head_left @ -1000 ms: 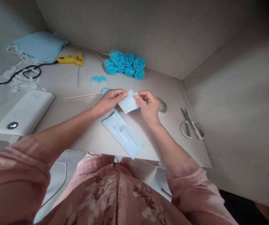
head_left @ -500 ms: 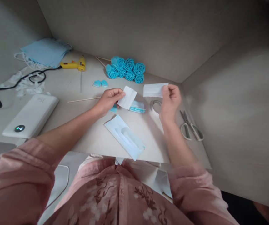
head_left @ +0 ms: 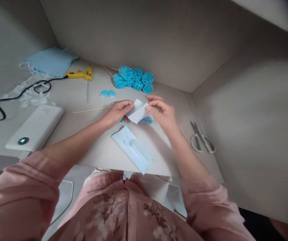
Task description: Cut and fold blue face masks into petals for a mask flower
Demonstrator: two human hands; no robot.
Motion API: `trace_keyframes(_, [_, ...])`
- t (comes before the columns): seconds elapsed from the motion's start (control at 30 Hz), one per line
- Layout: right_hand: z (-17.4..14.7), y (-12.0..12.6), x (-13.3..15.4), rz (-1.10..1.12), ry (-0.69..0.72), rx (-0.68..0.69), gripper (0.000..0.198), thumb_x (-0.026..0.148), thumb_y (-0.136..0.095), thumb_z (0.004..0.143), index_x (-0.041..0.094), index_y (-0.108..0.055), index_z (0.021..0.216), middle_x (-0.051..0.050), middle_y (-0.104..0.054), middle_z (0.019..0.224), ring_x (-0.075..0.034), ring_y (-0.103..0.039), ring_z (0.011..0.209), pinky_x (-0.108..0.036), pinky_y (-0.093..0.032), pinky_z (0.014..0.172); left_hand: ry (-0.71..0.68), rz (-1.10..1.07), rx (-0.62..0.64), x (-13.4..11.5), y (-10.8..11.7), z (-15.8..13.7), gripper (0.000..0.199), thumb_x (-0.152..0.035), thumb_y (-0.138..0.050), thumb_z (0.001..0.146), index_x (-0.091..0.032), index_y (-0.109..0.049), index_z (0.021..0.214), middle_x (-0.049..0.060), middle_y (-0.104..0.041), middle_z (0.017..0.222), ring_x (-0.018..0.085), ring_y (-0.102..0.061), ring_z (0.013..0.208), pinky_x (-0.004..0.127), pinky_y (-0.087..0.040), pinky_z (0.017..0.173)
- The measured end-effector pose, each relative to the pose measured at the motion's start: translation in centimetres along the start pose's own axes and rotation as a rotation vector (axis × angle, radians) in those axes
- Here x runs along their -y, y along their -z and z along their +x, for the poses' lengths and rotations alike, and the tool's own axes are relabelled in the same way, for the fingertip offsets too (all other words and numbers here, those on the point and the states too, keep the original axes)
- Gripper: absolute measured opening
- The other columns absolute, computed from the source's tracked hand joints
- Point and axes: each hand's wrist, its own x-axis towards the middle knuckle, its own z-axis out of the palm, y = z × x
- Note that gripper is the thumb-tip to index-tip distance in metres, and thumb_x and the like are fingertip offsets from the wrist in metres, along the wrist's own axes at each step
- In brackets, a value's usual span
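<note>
My left hand (head_left: 118, 112) pinches a white fabric piece (head_left: 137, 102) between thumb and fingers. A second white strip (head_left: 138, 115) crosses in front of it, pinched by my right hand (head_left: 164, 115). The two pieces overlap above a small stack of blue and white cut pieces (head_left: 148, 119), which is partly covered. Closer to my body, a flattened light-blue mask piece (head_left: 133, 150) lies slanted on the table. A thin wooden stick (head_left: 91, 110) runs toward my left hand, and its far end is hidden there.
Blue fabric roses (head_left: 137, 79) on sticks lie at the back, with two blue petals (head_left: 104, 93) before them. Leftward are a yellow glue gun (head_left: 80, 74), a mask pile (head_left: 50, 62), white scraps (head_left: 34, 95) and a white power bank (head_left: 35, 127). Scissors (head_left: 201, 139) lie at right.
My right hand has moved left with its white strip, which now overlaps the piece in my left hand. The tape roll seen earlier is now hidden around my right hand.
</note>
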Motion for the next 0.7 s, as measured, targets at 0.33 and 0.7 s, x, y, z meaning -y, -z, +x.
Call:
trace_keyframes(0.33, [0.8, -1.8, -1.5, 0.005, -0.169, 0.021, 0.020, 0.040, -0.072, 0.078, 0.020, -0.073, 0.080, -0.001, -0.074, 0.080, -0.015, -0.066, 0.076, -0.030, -0.051, 0.076, -0.030, 0.016, 0.023, -0.3, -0.1, -0.2, 0.036, -0.050, -0.067, 0.077, -0.015, -0.063, 0.080, -0.001, -0.057, 0.069, 0.009, -0.051, 0.057, 0.019, -0.043, 0.050])
trace_keyframes(0.7, [0.4, -2.5, -1.6, 0.052, -0.214, -0.038, 0.022, 0.041, -0.071, 0.077, 0.020, -0.069, 0.086, -0.001, -0.072, 0.080, -0.014, -0.063, 0.072, -0.028, -0.052, 0.069, 0.035, -0.011, -0.003, -0.4, -0.1, -0.2, 0.041, -0.048, -0.079, 0.066, -0.015, -0.064, 0.085, 0.000, -0.063, 0.071, 0.011, -0.056, 0.059, 0.020, -0.044, 0.050])
